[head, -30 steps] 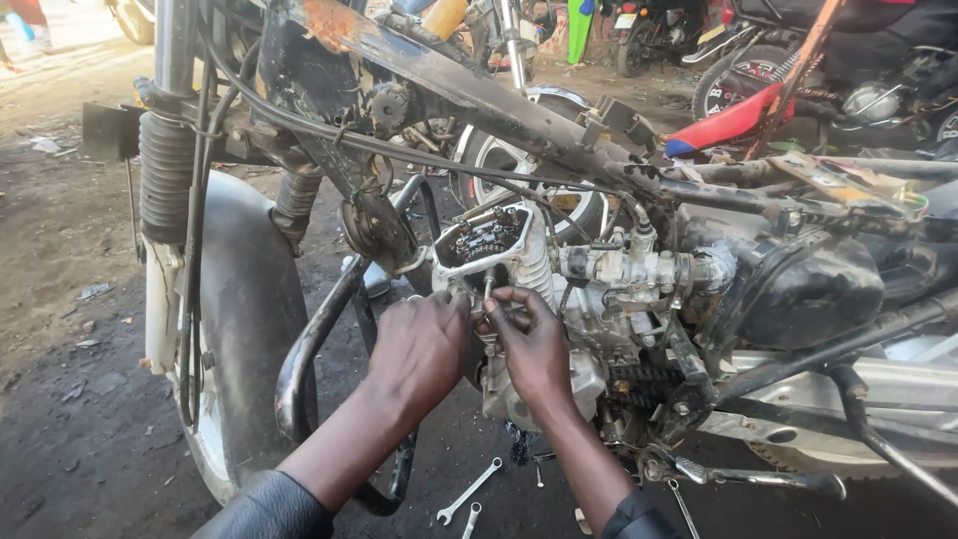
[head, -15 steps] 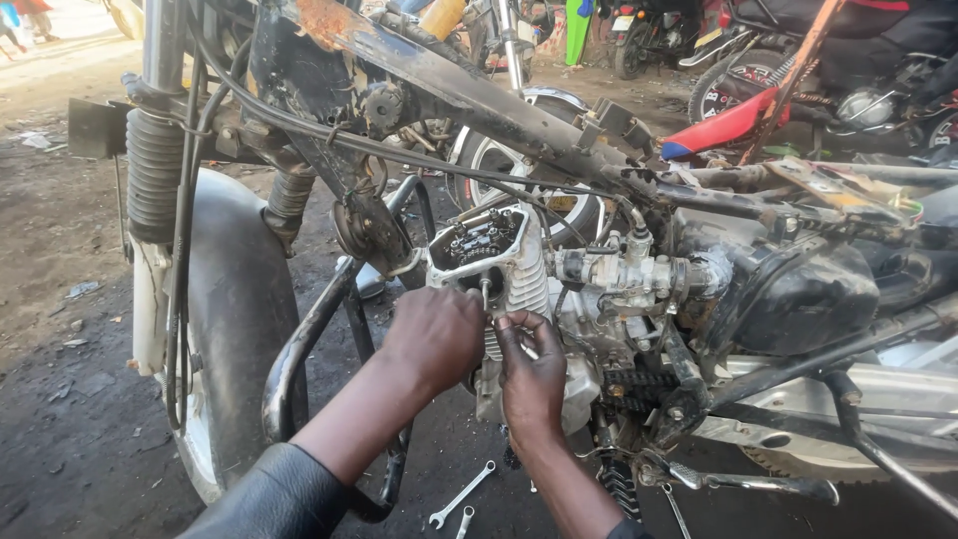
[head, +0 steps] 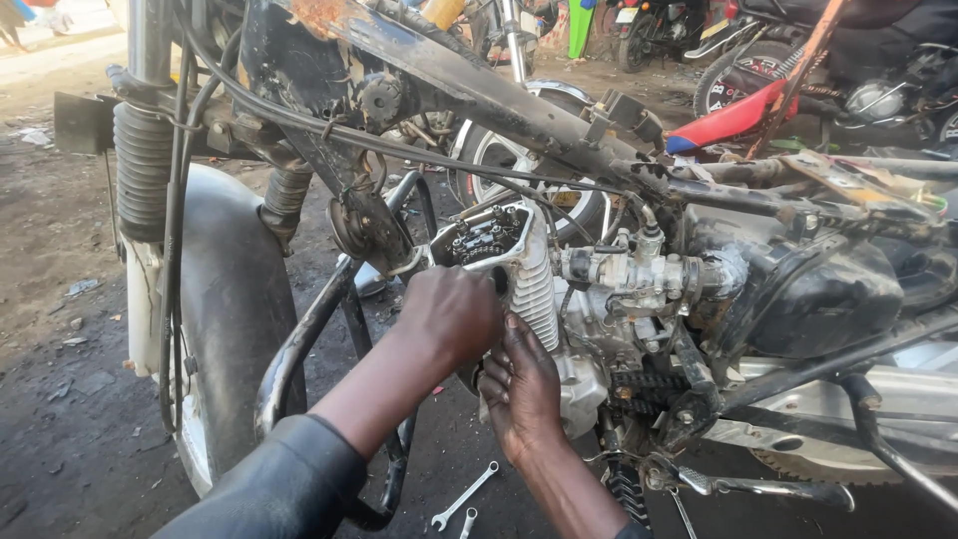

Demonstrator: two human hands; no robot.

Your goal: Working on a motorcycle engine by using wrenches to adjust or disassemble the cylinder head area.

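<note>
A stripped motorcycle stands in front of me, its engine cylinder head (head: 499, 245) open at the top and finned down the side. My left hand (head: 449, 314) is curled against the front of the cylinder, just below the open head. My right hand (head: 521, 389) presses flat on the lower finned part of the engine; whether it holds a tool is hidden. The carburettor (head: 639, 274) sits just right of the cylinder.
The front mudguard and wheel (head: 215, 319) stand at left, with the fork (head: 145, 150) above. A crash bar (head: 309, 334) curves before the engine. Two spanners (head: 464, 497) lie on the dirt below. Other motorcycles (head: 798, 70) are parked behind.
Both hands have shifted down and left along the cylinder; the left hand now covers its front and the right hand sits lower on the fins. The view has moved closer.
</note>
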